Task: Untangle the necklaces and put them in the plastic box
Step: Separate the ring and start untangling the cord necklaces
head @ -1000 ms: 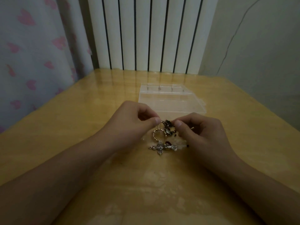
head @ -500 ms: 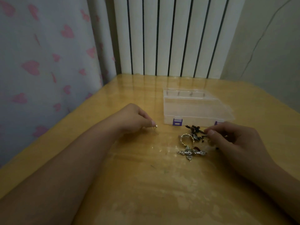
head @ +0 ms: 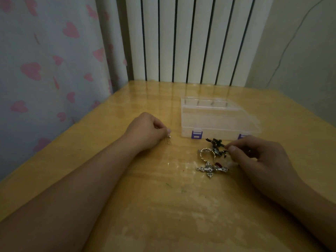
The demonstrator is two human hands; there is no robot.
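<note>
While necklaces (head: pixel 211 160) lie tangled, right hand (head: pixel 254 157) pinching them, left hand (head: pixel 147 131) pinching chain end.

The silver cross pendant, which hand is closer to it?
Right. The right hand sits just beside the cross pendant, pinching the tangle above it; the left hand is well off to its left.

Two hands on show, the left hand (head: pixel 147 131) and the right hand (head: pixel 254 157). One clear plastic box (head: pixel 216 119) on the one wooden table (head: pixel 163 206), with two purple latches (head: pixel 196 134) along its front. One tangled heap of necklaces (head: pixel 212 157); how many chains are in it cannot be counted. One silver cross pendant (head: pixel 207 169).
</note>
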